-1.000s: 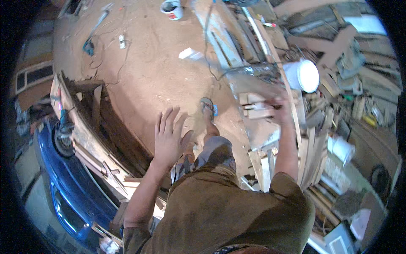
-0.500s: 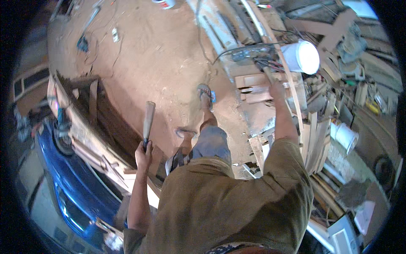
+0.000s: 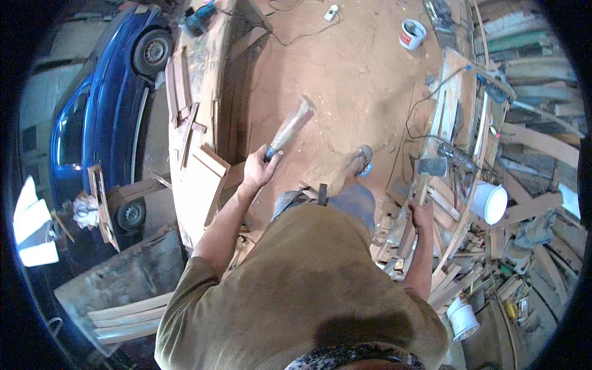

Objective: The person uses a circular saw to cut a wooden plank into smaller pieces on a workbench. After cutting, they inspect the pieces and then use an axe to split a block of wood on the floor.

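Observation:
My left hand (image 3: 260, 168) is closed around the dark blue grip of a long, flat tool that looks like a broad chisel (image 3: 290, 129). Its pale, widening end points up and away over the sandy floor, a little smeared by motion. On the right, my right hand (image 3: 421, 216) grips the wooden handle of a hammer (image 3: 431, 166) with a blocky grey head. The hammer is held over the low bench, head pointing away from me. Pieces of wood (image 3: 443, 203) lie beneath and beside it.
On the left runs a long wooden workbench (image 3: 200, 123) with boards, and a blue car (image 3: 117, 92) beyond it. A white bucket (image 3: 489, 202) stands by the curved strip on the right, among piled timber. Another bucket (image 3: 412, 34) and a cable (image 3: 410, 117) are on the floor.
My view has swung round to the left. My right hand has lifted the hammer from among the tools on the bench and drawn back. The chisel in my left hand now tilts rightward.

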A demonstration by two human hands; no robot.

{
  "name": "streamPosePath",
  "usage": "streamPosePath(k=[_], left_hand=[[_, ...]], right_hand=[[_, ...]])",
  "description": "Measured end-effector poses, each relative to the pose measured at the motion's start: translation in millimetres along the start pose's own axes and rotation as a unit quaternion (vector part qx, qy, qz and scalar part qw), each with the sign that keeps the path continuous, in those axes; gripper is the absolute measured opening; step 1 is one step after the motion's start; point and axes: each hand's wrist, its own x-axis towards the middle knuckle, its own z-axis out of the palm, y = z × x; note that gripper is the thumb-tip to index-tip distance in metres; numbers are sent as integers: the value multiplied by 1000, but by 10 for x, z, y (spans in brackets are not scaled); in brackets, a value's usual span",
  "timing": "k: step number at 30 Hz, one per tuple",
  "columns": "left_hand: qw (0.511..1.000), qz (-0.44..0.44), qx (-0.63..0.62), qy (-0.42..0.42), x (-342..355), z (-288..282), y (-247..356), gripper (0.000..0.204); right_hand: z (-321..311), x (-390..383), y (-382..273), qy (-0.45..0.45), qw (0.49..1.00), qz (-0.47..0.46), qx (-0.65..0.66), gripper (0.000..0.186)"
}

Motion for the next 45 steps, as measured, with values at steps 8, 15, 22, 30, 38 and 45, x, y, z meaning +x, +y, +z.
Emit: streamPosePath(k=[8,15,22,30,38,45], left_hand=[[999,21,31,39,-688,-778,-1158,27],[996,31,-33,76,-1233,-953,-2003,29],[962,-238,-79,106,-2796,-740,-3423,41],[891,-217,-300,264,-3314,-297,-3961,44],[623,-163,-739,198,-1927,-1436,-3412,29],[786,-220,-540,206,-1035,-1644,-3098,38]], right_hand=[[1132,-1493,-2200,14,958,-238,161,18],[3237,-2552,-1616,-392,905,-109,-125,27],[3936,-2499,-1222,-400,867,-92,-284,25],[3792,-2177,-1061,-294,870,-59,-391,30],[3737,-1872,-1253,-255,899,-101,-341,23],[3832,-1534,-1276,-226,887,-305,-263,24]])
